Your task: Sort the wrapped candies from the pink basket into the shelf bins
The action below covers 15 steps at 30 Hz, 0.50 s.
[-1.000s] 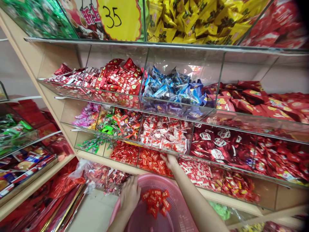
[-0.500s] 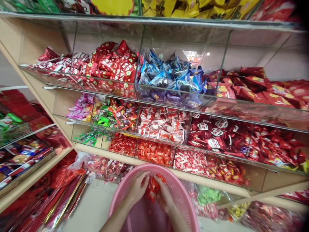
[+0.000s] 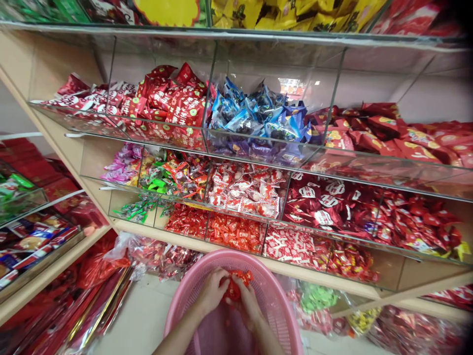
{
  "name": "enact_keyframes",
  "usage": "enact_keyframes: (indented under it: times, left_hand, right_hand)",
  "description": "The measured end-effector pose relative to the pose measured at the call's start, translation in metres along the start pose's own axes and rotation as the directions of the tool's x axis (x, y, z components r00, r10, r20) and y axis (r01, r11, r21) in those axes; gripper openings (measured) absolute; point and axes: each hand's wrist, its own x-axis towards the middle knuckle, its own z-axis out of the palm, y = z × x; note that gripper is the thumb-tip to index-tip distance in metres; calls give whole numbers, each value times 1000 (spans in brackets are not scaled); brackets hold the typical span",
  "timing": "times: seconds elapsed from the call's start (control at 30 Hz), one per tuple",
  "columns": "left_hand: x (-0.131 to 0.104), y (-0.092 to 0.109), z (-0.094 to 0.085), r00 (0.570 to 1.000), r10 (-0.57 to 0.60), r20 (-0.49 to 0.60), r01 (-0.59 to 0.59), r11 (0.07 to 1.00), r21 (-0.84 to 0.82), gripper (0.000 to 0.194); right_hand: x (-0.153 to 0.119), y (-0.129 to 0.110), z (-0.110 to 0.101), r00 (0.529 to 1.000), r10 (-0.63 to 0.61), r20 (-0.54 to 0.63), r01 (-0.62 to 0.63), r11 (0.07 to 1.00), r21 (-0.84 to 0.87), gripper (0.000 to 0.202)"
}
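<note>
A pink plastic basket (image 3: pixel 280 296) with perforated sides stands on the floor in front of the shelves. Both my hands reach down into it. My left hand (image 3: pixel 213 291) curls its fingers against a cluster of red wrapped candies (image 3: pixel 236 285). From the other side my right hand (image 3: pixel 248 301) closes on the same candies, its thumb laid over them. Some red wrappers show above and between my fingers; the undersides of both hands are hidden. A few blurred red specks appear below the hands, inside the basket.
Glass-fronted shelves (image 3: pixel 236 217) hold red, blue, purple and green packaged sweets in divided bins. Plastic bags of candy (image 3: pixel 162 254) lie on the floor beneath. A side rack (image 3: pixel 40 236) with packets stands at left, above red and gold wrapped items (image 3: pixel 84 310).
My fingers have shifted slightly around the red candies, my left hand curling closer. The view has moved a little to the right.
</note>
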Motion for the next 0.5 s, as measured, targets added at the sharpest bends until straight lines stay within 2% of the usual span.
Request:
enact_keyframes:
  times: [0.17, 0.33, 0.5]
  left_hand:
    - [1, -5, 4, 1000, -15, -5, 15, 998, -60, 14]
    - [3, -6, 7, 1000, 1, -17, -3, 988, -154, 12]
    - [5, -3, 7, 998, -50, -40, 35, 952, -305, 15]
  right_hand:
    - [0, -2, 0, 999, 11, -46, -10, 999, 36, 28]
    - [2, 2, -2, 998, 23, -63, -21, 1000, 21, 36]
    - [6, 2, -7, 996, 38, -81, -37, 999, 17, 38]
